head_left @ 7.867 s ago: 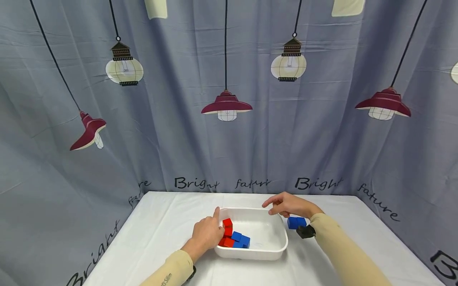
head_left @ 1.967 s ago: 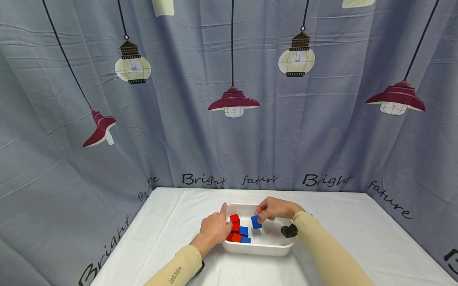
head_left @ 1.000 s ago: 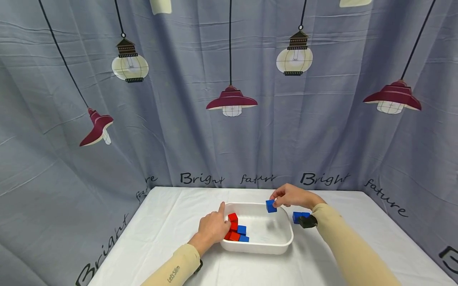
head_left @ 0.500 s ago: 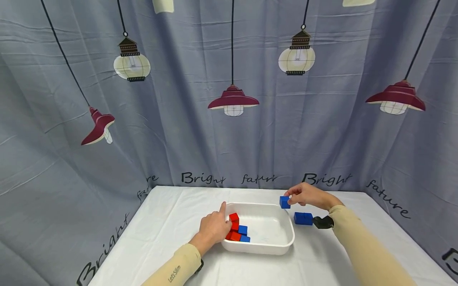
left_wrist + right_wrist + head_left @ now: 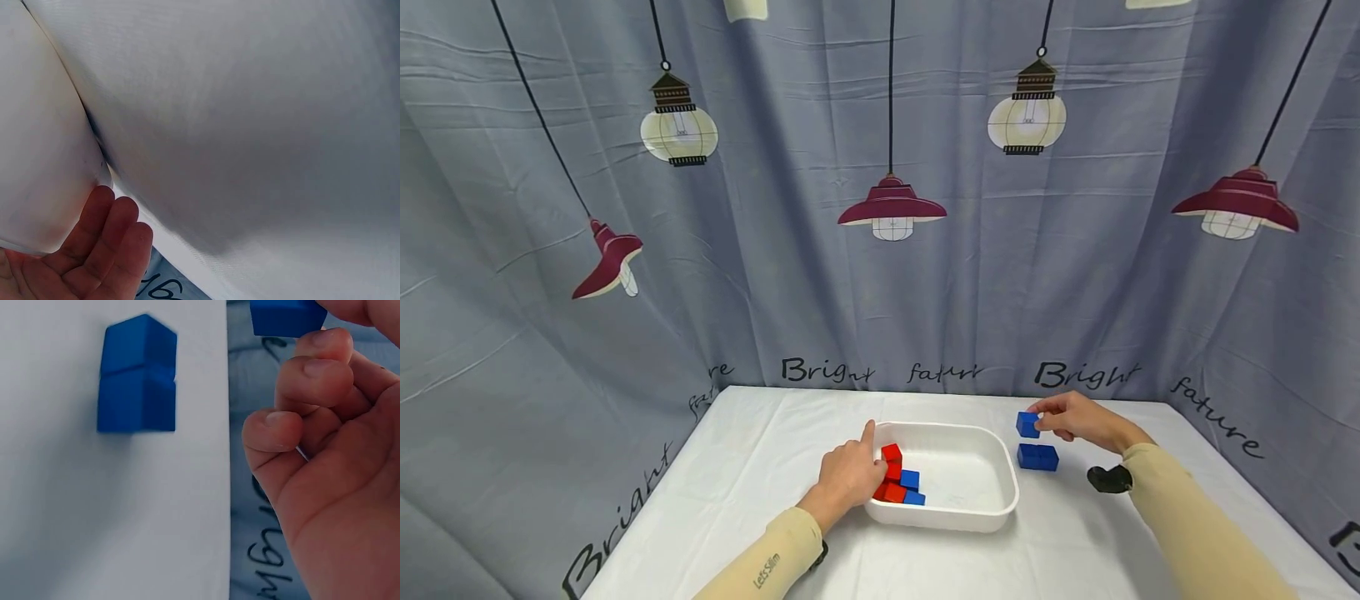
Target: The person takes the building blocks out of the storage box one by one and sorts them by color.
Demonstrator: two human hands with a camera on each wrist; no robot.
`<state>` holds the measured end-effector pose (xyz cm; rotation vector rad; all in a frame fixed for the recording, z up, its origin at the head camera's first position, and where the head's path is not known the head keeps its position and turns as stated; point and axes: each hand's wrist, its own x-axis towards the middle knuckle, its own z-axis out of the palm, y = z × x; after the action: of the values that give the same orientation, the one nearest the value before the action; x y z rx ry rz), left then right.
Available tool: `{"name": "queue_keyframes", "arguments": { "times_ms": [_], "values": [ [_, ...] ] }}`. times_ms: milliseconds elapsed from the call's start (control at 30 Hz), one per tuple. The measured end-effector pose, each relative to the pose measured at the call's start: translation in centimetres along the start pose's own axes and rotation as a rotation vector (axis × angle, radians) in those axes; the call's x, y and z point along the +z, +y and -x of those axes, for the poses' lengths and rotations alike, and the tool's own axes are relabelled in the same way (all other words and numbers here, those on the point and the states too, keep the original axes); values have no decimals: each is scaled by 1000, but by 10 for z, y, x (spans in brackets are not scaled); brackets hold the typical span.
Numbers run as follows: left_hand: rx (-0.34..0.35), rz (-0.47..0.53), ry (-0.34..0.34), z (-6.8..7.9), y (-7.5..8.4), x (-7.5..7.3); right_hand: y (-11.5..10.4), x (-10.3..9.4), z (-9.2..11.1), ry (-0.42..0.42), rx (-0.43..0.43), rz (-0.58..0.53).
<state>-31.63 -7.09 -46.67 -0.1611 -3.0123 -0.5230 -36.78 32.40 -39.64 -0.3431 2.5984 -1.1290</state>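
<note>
My right hand (image 5: 1086, 421) pinches a blue cube (image 5: 1027, 425) between thumb and fingertips, beyond the tray's right side. Nearer to me than that cube, two more blue cubes (image 5: 1037, 457) lie side by side on the cloth; the right wrist view has this blue pair (image 5: 137, 375) too, left of the hand. My left hand (image 5: 850, 473) holds the left side of a white tray (image 5: 951, 520), thumb over the rim and index finger pointing away along it. In the left wrist view its other fingers lie against the outer wall. Several red cubes (image 5: 892, 472) and two blue ones (image 5: 910, 480) sit in the tray's left part.
A white cloth (image 5: 760, 458) covers the table. Behind it and at both sides hangs a grey-blue curtain (image 5: 820, 292) with printed lamps and lettering. Dark wrist cameras, such as the right one (image 5: 1108, 478), stick out beneath the wrists.
The right hand has carried the blue cube from over the tray, across its right rim, to beyond the blue pair. The left hand keeps its place on the tray.
</note>
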Motion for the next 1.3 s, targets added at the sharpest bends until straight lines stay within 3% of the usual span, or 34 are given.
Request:
{"name": "queue_keyframes", "arguments": {
  "times_ms": [767, 1300],
  "values": [
    [17, -6, -13, 0, 5, -2, 63, -7, 20, 118, 65, -67],
    [9, 4, -13, -1, -1, 0, 87, 4, 24, 150, 142, -143]
  ]
}}
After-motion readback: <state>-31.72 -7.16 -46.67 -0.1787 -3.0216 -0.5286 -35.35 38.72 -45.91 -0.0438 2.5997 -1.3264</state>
